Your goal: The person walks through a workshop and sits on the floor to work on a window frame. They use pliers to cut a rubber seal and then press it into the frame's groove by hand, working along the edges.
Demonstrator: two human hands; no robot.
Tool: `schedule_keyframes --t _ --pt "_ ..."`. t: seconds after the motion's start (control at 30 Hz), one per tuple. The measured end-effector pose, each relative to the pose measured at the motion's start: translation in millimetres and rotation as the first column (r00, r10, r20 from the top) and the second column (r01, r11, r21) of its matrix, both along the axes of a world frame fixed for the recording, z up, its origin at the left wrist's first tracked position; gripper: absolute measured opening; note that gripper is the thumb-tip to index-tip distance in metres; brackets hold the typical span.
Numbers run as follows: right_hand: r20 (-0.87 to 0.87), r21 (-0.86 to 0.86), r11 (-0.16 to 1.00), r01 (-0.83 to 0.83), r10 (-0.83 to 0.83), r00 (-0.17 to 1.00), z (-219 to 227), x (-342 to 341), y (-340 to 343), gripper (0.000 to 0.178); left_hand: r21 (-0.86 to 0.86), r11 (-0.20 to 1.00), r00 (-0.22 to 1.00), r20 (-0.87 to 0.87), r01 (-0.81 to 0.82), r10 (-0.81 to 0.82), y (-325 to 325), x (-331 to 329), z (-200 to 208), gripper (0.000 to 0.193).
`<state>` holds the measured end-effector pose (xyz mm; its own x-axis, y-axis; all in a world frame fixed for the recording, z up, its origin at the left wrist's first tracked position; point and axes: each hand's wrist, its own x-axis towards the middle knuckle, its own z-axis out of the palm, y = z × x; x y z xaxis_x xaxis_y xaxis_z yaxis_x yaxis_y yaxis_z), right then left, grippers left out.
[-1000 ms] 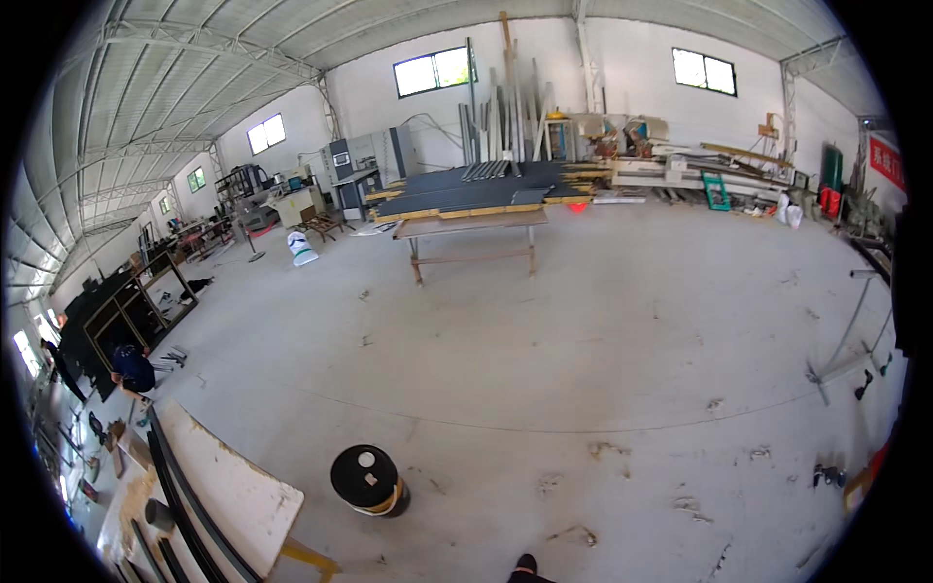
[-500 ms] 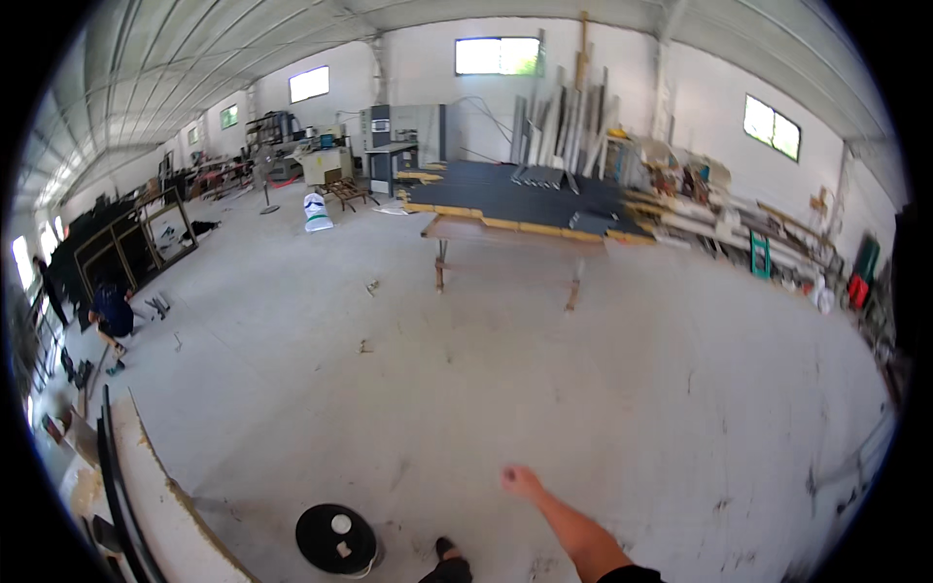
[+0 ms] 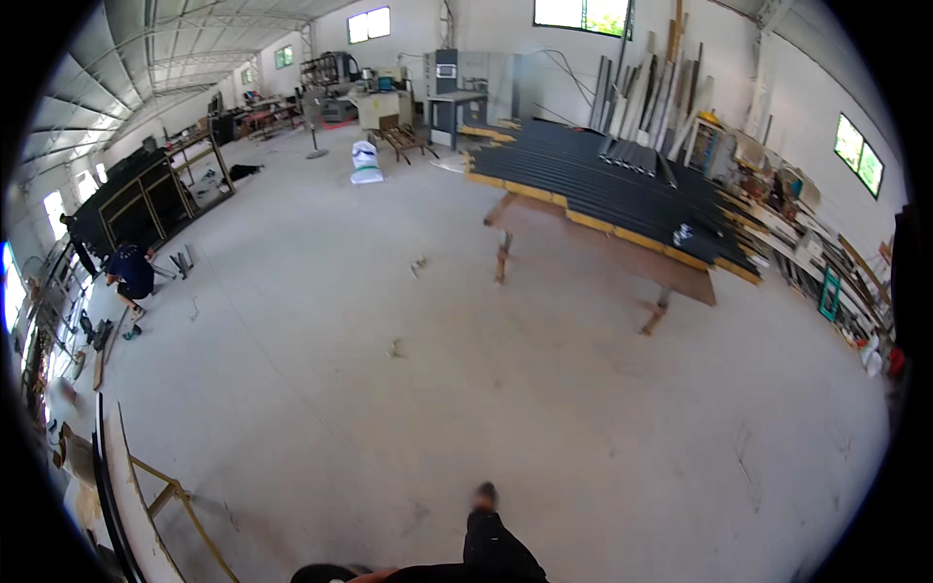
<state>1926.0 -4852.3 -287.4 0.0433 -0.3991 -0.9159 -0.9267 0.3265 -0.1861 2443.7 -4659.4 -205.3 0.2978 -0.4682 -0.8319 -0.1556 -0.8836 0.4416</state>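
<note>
Neither of my hands shows its fingers. At the lower edge a thin strip of bare skin (image 3: 374, 576) shows beside a black sleeve or trouser fold; I cannot tell which arm it belongs to. Next to that strip, the dark top of a round bucket (image 3: 319, 574) is cut off by the picture's edge. My dark trouser leg (image 3: 501, 549) and shoe (image 3: 486, 497) reach forward over the pale floor (image 3: 428, 437).
Ahead to the right, dark ribbed panels (image 3: 603, 175) with yellow edges lie above a brown board (image 3: 622, 238) on trestle legs. Long metal profiles (image 3: 646, 107) lean behind. A crouching person (image 3: 129, 270) is far left, by a dark frame (image 3: 146, 209). A white sack (image 3: 365, 162) stands farther off.
My right hand and bare forearm have gone out of the picture. The view has turned left and tipped down; the panels lie farther right and nearer. The bucket has slipped to the lower edge.
</note>
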Motion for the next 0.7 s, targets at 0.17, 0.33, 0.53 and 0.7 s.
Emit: schedule_keyframes --t 0.17,0.33,0.53,0.7 --pt "-0.096 -0.204 0.716 -0.668 0.664 0.741 -28 200 -248 0.028 0.062 0.985 0.987 0.037 -0.161 0.159 -68 71 2 0.081" --pt "0.362 -0.784 0.616 0.076 0.354 0.863 17 550 -529 0.020 0.048 0.964 0.964 0.060 -0.262 0.259 -160 161 11 0.081" --pt "0.703 -0.600 0.799 0.042 0.500 0.506 168 908 -571 0.022 -0.005 0.969 0.967 0.064 -0.248 0.248 -235 316 -131 0.084" --pt "0.298 -0.575 0.620 -0.534 0.766 0.569 24 908 -647 0.018 -0.126 0.968 0.972 -0.121 -0.217 0.202 -358 502 -52 0.075"
